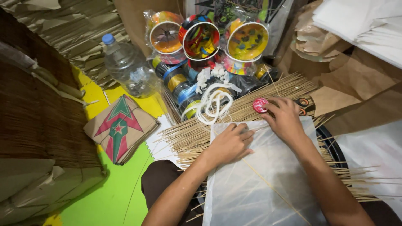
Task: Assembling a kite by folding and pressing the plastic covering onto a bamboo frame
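Left hand: the left hand [229, 144] is laid palm down on the translucent white sheet [259, 184], fingers loosely spread; nothing is gripped, the sheet is only pressed flat.
Right hand: the right hand [286, 119] is placed at the sheet's upper edge, and the small red spool [260, 105] is touched by its fingertips [272, 106]; whether the spool is pinched or merely touched cannot be told.
Sheet: it is spread over the lap and over the heap of thin bamboo sticks [251, 106]; one thin stick [274, 190] is seen lying slantwise on it.
Sticks: they are fanned out beneath and beyond the sheet, toward both sides.
White cord: a coil of white cord [212, 104] is laid on the sticks, just left of the red spool.
Behind: colourful string reels [201, 39] wrapped in plastic are stacked; a plastic water bottle [125, 65] is stood to their left.
Left side: a stack of paper kites [120, 127] with a red and green pattern is set on the green and yellow mat [113, 192].
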